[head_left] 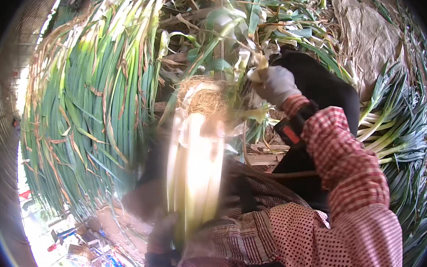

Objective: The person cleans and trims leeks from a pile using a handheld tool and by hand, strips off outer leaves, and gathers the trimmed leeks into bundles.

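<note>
The two hands are apart. The left hand point(164, 227), low in the view and badly blurred, looks closed around the lower stalks of a bunch of onions point(196, 167), though its separate fingers cannot be made out. The bunch stands in the middle, in front of the person's lap, with its tangled brown roots point(204, 96) pointing away from the body and its white stalks glaring in bright light. The right hand point(276, 84), in a pale glove, is up beyond the roots and to their right, well clear of the bunch, its fingers pinched on a pale strip of leaf point(262, 64). A dark band point(302, 121) circles that wrist, below a red checked sleeve point(352, 152). A thick pile of long green onions point(91, 99) lies along the left, roots outward, and more onions point(393, 115) lie at the right. Loose leaves point(301, 35) litter the far ground beside a crumpled brown sheet point(366, 40).
</note>
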A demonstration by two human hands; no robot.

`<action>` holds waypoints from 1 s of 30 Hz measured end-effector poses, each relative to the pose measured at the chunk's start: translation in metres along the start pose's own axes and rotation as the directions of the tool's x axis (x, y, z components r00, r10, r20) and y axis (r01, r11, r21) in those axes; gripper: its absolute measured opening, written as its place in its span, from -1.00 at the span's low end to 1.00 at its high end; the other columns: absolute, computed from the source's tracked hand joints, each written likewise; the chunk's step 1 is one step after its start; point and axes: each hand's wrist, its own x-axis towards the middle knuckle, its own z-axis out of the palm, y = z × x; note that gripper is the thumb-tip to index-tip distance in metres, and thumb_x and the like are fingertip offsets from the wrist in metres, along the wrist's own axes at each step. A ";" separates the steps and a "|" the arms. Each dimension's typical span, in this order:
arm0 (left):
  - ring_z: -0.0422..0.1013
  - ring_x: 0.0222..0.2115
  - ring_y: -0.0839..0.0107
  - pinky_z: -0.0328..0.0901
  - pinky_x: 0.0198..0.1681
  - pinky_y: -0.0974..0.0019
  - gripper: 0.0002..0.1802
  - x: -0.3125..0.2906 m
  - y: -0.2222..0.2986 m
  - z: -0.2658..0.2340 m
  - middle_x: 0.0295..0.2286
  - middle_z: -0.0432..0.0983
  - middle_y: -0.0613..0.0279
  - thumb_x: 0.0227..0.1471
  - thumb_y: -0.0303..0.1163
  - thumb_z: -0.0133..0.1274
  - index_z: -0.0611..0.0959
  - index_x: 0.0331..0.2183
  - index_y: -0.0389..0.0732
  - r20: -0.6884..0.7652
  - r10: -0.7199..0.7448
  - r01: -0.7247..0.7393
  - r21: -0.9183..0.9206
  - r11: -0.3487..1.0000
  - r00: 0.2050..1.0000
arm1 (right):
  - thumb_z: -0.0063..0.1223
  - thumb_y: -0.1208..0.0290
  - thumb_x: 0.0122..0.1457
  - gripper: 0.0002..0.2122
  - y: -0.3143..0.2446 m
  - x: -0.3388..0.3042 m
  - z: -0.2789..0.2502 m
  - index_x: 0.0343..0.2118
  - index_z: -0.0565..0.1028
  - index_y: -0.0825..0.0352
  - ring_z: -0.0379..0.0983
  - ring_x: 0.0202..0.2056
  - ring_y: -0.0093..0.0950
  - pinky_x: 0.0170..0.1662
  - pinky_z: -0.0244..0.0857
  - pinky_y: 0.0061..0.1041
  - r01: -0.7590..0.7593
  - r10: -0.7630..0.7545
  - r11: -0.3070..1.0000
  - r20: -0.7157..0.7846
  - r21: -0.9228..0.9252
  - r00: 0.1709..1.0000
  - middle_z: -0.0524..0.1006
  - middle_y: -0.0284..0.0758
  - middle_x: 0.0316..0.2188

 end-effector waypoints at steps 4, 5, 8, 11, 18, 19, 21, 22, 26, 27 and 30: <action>0.43 -0.16 0.34 0.35 -0.11 0.30 0.26 -0.003 -0.001 -0.004 -0.14 0.49 0.12 -0.32 0.52 0.14 0.35 0.10 -0.39 -0.016 -0.005 0.006 0.056 0.998 1.000 | 0.20 0.17 0.03 -0.69 -0.023 -0.026 -0.030 -0.29 0.47 0.29 0.52 -0.27 -0.11 -0.27 0.37 -0.16 0.120 -0.119 0.993 -0.100 0.013 0.988 0.51 -0.14 -0.42; 0.42 -0.15 0.34 0.35 -0.11 0.30 0.28 -0.001 -0.001 -0.007 -0.14 0.49 0.12 -0.34 0.55 0.13 0.35 0.10 -0.39 0.005 -0.002 0.001 0.110 0.994 1.000 | 0.22 0.20 0.01 -0.68 -0.023 -0.032 -0.032 -0.29 0.45 0.31 0.52 -0.26 -0.11 -0.26 0.37 -0.18 0.149 -0.138 0.988 -0.177 0.049 0.974 0.50 -0.14 -0.42; 0.42 -0.15 0.35 0.35 -0.11 0.30 0.18 -0.010 0.001 -0.006 -0.15 0.49 0.13 -0.28 0.46 0.16 0.38 0.08 -0.40 0.022 0.021 -0.024 0.114 0.993 1.000 | 0.17 0.27 0.01 -0.76 -0.057 -0.054 -0.061 -0.32 0.44 0.27 0.51 -0.40 -0.28 -0.27 0.41 -0.28 0.384 -0.257 0.852 -0.355 0.357 0.899 0.50 -0.27 -0.46; 0.40 -0.33 0.51 0.36 -0.33 0.40 -0.46 -0.008 0.006 -0.004 -0.30 0.49 0.21 -0.16 -0.39 0.17 0.53 -0.06 -0.33 -0.070 0.078 -0.059 0.243 0.968 0.995 | 0.22 -0.10 -0.03 -0.51 -0.098 -0.085 -0.063 -0.33 0.43 0.30 0.44 -0.45 -0.26 -0.36 0.32 -0.26 0.511 -0.420 0.798 -0.314 0.318 0.851 0.42 -0.19 -0.50; 0.47 -0.19 0.21 0.35 -0.10 0.25 -0.40 0.029 0.018 0.004 -0.19 0.50 -0.05 -0.02 -0.37 0.10 0.39 0.05 -0.40 0.035 0.518 -0.395 0.692 0.604 0.855 | 0.21 -0.08 -0.06 -0.54 -0.122 -0.102 -0.036 -0.27 0.46 0.22 0.44 -0.27 -0.23 -0.18 0.25 -0.16 0.480 -0.263 0.752 -0.461 0.453 0.848 0.47 -0.16 -0.31; 0.49 -0.19 0.16 0.36 -0.11 0.24 -0.39 0.034 0.018 0.002 -0.20 0.51 -0.08 -0.02 -0.36 0.13 0.38 0.05 -0.41 0.069 0.578 -0.453 0.697 0.555 0.813 | 0.23 -0.03 -0.07 -0.56 -0.124 -0.102 -0.042 -0.24 0.47 0.18 0.43 -0.21 -0.25 -0.11 0.22 -0.10 0.607 -0.394 0.778 -0.630 0.159 0.669 0.48 -0.19 -0.24; 0.51 -0.18 0.10 0.38 -0.13 0.21 -0.41 0.033 0.035 0.013 -0.22 0.53 -0.13 -0.03 -0.38 0.13 0.38 0.04 -0.38 0.026 0.539 -0.400 0.699 0.592 0.842 | 0.20 0.11 -0.09 -0.65 -0.127 -0.105 -0.041 -0.22 0.53 0.10 0.38 -0.09 -0.32 0.00 0.13 0.00 0.670 -0.512 0.739 -0.592 0.065 0.622 0.47 -0.31 -0.16; 0.52 -0.20 0.06 0.38 -0.15 0.19 -0.39 0.041 0.054 0.026 -0.23 0.53 -0.12 -0.06 -0.38 0.16 0.38 0.04 -0.36 0.053 0.544 -0.459 0.608 0.648 0.837 | 0.17 0.14 -0.08 -0.69 -0.129 -0.104 -0.036 -0.24 0.56 0.07 0.37 -0.08 -0.35 0.02 0.13 -0.04 0.716 -0.610 0.698 -0.530 -0.008 0.589 0.48 -0.35 -0.17; 0.50 -0.24 -0.06 0.39 -0.18 0.13 -0.32 0.062 0.115 0.056 -0.28 0.54 -0.09 -0.18 -0.39 0.21 0.36 0.02 -0.28 0.165 0.489 -0.489 0.566 0.664 0.856 | 0.07 0.18 -0.07 -0.77 -0.138 -0.095 -0.037 -0.33 0.61 0.05 0.34 -0.07 -0.39 0.12 0.09 -0.11 0.778 -0.760 0.627 -0.236 -0.027 0.605 0.48 -0.43 -0.21; 0.50 -0.24 -0.06 0.39 -0.18 0.13 -0.32 0.069 0.107 0.052 -0.28 0.54 -0.09 -0.18 -0.39 0.21 0.36 0.02 -0.28 0.151 0.492 -0.485 0.559 0.673 0.857 | 0.07 0.18 -0.07 -0.78 -0.142 -0.095 -0.038 -0.34 0.61 0.04 0.34 -0.07 -0.38 0.14 0.07 -0.12 0.797 -0.793 0.604 -0.091 0.006 0.602 0.49 -0.44 -0.22; 0.50 -0.28 -0.07 0.40 -0.24 0.08 -0.20 0.086 0.105 0.061 -0.31 0.54 -0.07 -0.29 -0.25 0.30 0.34 0.03 -0.18 0.237 0.575 -0.548 0.701 0.458 0.783 | 0.11 0.16 -0.10 -0.82 -0.135 -0.093 -0.020 -0.42 0.59 0.03 0.35 -0.15 -0.41 0.07 0.10 -0.18 0.761 -0.768 0.639 -0.046 -0.113 0.638 0.50 -0.43 -0.26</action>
